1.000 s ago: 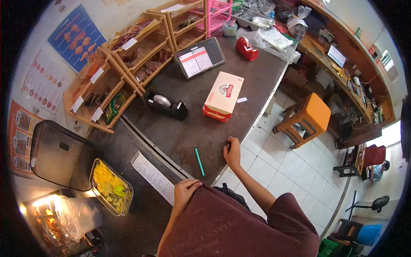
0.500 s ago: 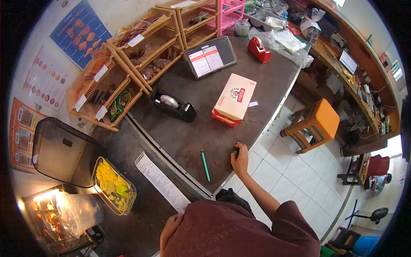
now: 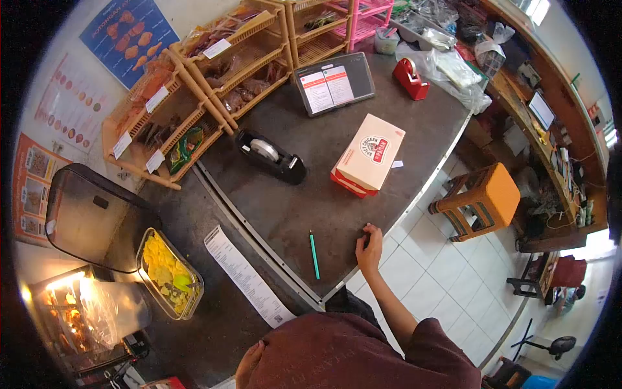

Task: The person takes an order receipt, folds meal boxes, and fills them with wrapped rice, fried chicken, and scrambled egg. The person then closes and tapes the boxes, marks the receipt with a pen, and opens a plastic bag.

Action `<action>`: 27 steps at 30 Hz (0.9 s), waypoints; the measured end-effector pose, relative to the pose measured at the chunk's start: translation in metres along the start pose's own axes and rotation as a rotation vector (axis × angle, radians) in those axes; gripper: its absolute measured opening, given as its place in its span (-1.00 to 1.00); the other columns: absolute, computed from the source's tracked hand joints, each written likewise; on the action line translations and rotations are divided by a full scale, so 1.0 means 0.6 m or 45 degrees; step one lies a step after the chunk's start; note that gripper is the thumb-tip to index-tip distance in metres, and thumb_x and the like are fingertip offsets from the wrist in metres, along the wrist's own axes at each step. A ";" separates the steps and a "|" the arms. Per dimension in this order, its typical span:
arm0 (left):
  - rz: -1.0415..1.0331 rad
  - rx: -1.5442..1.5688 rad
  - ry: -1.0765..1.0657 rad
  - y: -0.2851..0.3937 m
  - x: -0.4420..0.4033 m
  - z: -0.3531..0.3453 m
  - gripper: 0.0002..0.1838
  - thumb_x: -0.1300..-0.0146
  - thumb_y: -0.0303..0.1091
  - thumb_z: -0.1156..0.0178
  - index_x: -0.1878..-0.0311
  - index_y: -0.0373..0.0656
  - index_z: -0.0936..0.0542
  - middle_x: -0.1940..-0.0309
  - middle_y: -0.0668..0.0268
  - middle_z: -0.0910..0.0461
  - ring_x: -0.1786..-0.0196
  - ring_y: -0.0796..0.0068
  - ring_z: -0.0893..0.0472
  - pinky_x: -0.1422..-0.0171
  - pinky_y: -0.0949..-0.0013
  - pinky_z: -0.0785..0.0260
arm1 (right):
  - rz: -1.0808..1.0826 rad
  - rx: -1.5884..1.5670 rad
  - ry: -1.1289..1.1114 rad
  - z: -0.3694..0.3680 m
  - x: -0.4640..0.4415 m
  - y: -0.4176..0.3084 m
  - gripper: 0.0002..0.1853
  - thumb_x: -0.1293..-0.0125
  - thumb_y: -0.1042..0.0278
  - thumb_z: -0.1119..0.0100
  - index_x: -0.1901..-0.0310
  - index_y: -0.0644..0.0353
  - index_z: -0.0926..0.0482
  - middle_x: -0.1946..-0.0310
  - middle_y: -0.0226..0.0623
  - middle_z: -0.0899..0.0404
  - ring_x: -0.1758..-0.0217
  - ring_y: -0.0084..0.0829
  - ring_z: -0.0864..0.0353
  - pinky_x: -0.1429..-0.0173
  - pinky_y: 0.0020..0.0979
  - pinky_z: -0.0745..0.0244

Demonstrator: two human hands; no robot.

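My right hand [image 3: 370, 251] rests at the table's right edge, thumb and loosely bent fingers apart, with nothing visible in it. To its left lies a green pencil [image 3: 314, 255]. Beyond it stands a closed cream-and-red chicken box [image 3: 371, 154], with a small white slip [image 3: 397, 164] beside it. My left hand [image 3: 251, 358] shows only in part at the bottom, against the maroon shirt; its fingers are mostly hidden. Nearby, a long printed receipt [image 3: 245, 272] lies flat on the dark counter.
A black tape dispenser [image 3: 271, 157], a tablet [image 3: 335, 84] and a red tape dispenser [image 3: 411, 79] stand farther back. Wicker racks [image 3: 223, 84] line the wall. At left is a container of yellow food [image 3: 170, 272]. An orange stool [image 3: 483, 198] stands on the tiled floor.
The view has shifted slightly, so most tabletop things sit a little farther right. More of the receipt's lower end shows. My right hand stays at the table edge, its fingers a little changed.
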State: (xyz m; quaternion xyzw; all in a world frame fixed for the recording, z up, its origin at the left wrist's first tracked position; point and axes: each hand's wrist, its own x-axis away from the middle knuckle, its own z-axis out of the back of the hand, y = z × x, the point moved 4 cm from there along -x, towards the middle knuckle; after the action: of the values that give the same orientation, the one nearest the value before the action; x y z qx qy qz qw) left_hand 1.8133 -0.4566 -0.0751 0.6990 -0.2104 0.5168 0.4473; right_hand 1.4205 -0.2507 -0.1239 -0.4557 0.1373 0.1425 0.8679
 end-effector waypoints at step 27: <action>-0.377 -0.449 2.198 -0.375 0.243 0.361 -0.72 -0.21 -0.39 -0.02 0.05 -0.32 -0.45 0.21 0.04 -0.46 0.04 0.11 -0.43 -0.12 0.23 -0.22 | -0.213 -0.415 0.351 0.023 -0.055 0.098 -0.63 -0.26 0.30 0.16 0.32 0.41 -0.61 0.38 -0.06 -0.61 0.31 -0.29 -0.60 0.17 -0.37 -0.51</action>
State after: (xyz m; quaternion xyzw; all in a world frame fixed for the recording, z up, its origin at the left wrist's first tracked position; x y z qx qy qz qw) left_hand 2.1546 -0.4997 -0.0482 0.0075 0.2157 0.7600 0.6131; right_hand 1.3699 -0.2113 -0.1486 -0.6147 0.1915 0.0269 0.7647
